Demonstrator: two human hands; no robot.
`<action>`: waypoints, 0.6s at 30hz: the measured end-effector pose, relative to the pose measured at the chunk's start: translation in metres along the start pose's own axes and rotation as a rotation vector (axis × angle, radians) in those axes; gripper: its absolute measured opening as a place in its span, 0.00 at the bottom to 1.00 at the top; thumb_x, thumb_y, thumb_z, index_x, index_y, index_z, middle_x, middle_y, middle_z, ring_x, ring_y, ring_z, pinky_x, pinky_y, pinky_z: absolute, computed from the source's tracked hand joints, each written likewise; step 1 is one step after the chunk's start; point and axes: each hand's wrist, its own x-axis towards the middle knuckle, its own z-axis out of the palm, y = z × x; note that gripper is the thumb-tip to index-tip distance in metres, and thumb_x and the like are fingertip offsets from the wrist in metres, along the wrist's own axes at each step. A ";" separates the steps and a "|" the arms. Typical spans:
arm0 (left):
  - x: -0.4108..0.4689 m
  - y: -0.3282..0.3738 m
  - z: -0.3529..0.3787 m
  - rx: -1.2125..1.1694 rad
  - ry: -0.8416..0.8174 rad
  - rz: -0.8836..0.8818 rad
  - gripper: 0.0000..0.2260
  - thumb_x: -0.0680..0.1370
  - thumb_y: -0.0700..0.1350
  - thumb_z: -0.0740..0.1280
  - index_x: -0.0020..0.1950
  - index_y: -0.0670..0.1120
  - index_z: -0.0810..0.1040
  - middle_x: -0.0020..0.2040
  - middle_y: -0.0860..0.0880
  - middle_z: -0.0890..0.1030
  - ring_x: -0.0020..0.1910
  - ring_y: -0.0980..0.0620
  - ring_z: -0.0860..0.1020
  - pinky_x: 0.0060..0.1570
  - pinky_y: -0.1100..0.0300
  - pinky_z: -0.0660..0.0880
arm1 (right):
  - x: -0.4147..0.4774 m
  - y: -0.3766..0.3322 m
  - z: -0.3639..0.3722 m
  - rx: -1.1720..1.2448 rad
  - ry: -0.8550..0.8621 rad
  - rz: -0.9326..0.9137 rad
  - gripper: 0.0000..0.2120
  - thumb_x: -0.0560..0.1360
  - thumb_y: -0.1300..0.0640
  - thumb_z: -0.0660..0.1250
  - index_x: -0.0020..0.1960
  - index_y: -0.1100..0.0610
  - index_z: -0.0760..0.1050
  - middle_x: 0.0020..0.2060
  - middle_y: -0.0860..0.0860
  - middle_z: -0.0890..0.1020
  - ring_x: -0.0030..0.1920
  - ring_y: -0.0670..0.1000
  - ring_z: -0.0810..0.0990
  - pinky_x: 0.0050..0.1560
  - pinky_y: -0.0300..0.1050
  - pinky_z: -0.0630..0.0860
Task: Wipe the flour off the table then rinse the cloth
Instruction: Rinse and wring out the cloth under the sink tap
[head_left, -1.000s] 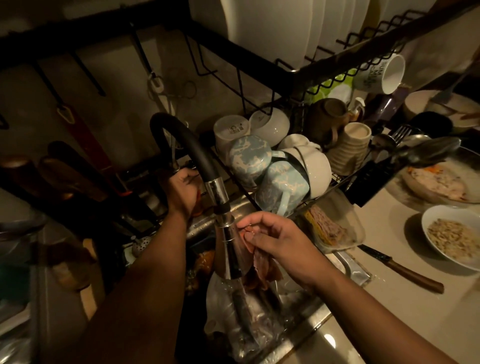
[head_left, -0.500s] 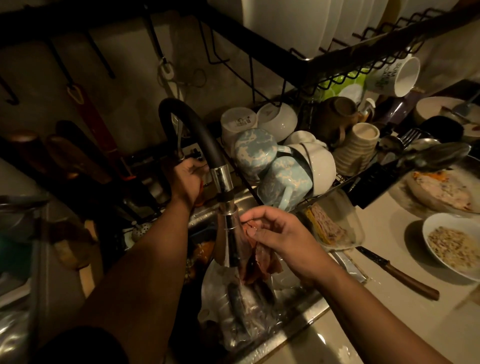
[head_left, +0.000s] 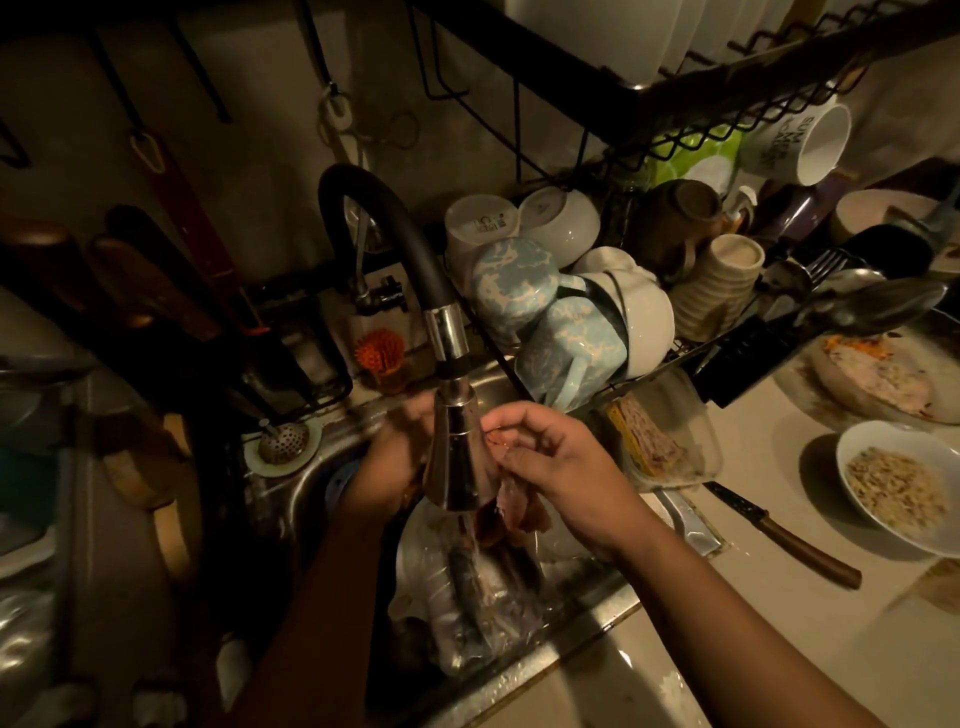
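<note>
A small reddish-brown cloth (head_left: 511, 512) hangs over the steel sink (head_left: 291, 483), right under the chrome spray head of the black gooseneck tap (head_left: 457, 447). Water runs from the spray head down past the cloth. My right hand (head_left: 566, 467) pinches the cloth's top edge to the right of the spray head. My left hand (head_left: 395, 462) is at the cloth from the left, half hidden behind the spray head; its grip cannot be seen clearly. Clear plastic and dishes lie in the sink below the cloth.
A wire rack with mugs and bowls (head_left: 561, 306) stands behind the sink. On the counter to the right are a knife (head_left: 779, 535), a bowl of grains (head_left: 898, 488) and a plate of food (head_left: 883, 374). An orange brush (head_left: 380, 353) sits beside the tap base.
My left hand has come down from the tap handle at the back to the cloth under the spray head. Water now flows. My right hand has kept hold of the cloth.
</note>
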 end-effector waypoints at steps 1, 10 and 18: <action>-0.006 -0.016 -0.008 -0.034 0.004 -0.100 0.12 0.78 0.48 0.64 0.52 0.38 0.77 0.45 0.41 0.79 0.45 0.44 0.77 0.45 0.53 0.76 | -0.001 0.003 0.001 -0.017 0.001 0.005 0.11 0.78 0.70 0.64 0.54 0.58 0.80 0.44 0.50 0.85 0.44 0.46 0.83 0.46 0.37 0.78; -0.064 -0.067 -0.019 -0.051 0.046 -0.089 0.24 0.73 0.44 0.72 0.67 0.42 0.73 0.56 0.32 0.80 0.51 0.38 0.81 0.46 0.42 0.80 | -0.002 0.041 0.002 -0.132 0.056 0.084 0.10 0.79 0.71 0.64 0.57 0.61 0.79 0.43 0.52 0.84 0.42 0.46 0.81 0.42 0.36 0.76; -0.079 -0.058 -0.016 -0.234 -0.128 0.011 0.24 0.72 0.38 0.67 0.68 0.40 0.70 0.58 0.32 0.79 0.51 0.36 0.81 0.45 0.42 0.80 | -0.020 0.058 0.010 0.102 -0.039 0.301 0.13 0.76 0.54 0.65 0.51 0.65 0.76 0.41 0.52 0.83 0.44 0.49 0.81 0.48 0.42 0.76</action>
